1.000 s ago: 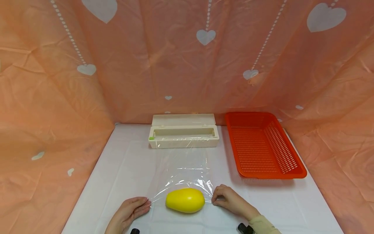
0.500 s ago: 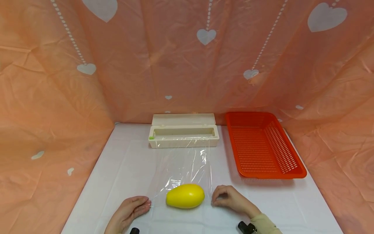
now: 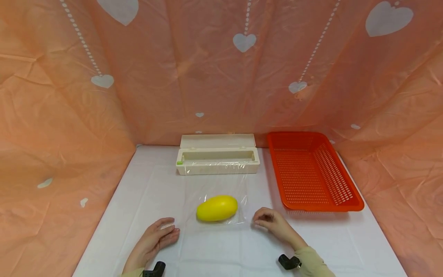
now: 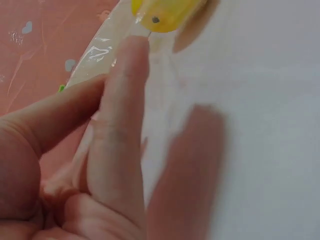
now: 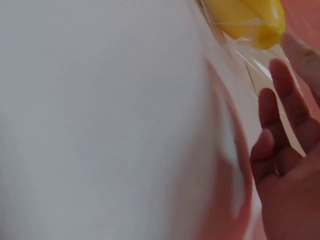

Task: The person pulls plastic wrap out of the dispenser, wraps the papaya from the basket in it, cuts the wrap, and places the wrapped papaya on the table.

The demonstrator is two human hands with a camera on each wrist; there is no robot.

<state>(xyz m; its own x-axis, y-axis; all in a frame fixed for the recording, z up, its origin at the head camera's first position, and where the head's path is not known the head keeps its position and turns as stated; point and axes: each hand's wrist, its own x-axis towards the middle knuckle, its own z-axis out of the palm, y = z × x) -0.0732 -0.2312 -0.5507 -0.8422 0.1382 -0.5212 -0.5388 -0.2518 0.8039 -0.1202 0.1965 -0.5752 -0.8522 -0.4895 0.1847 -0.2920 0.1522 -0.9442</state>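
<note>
A yellow papaya (image 3: 217, 208) lies on its side on the table, with clear plastic wrap (image 3: 214, 188) about it. The wrap runs back from the fruit to an open cream dispenser box (image 3: 218, 168). In the right wrist view, glossy wrap crosses the papaya's (image 5: 245, 17) end; a dark spot marks the papaya's (image 4: 172, 15) other end in the left wrist view. My left hand (image 3: 152, 239), fingers extended and thumb side parted, is left of the fruit and in front of it. To the right, my right hand (image 3: 277, 227) has loosely bent fingers and holds nothing.
A red perforated basket (image 3: 285, 192) stands at the back right. The box's raised lid (image 3: 218, 141) leans near the peach curtain (image 3: 214, 96) with white hearts that closes off the back and sides. A white cloth (image 3: 214, 254) covers the table.
The papaya has moved away from me toward the box. Both hands have let go of the wrap's front corners and shifted slightly forward; the wrap's front edge now lies by the fruit.
</note>
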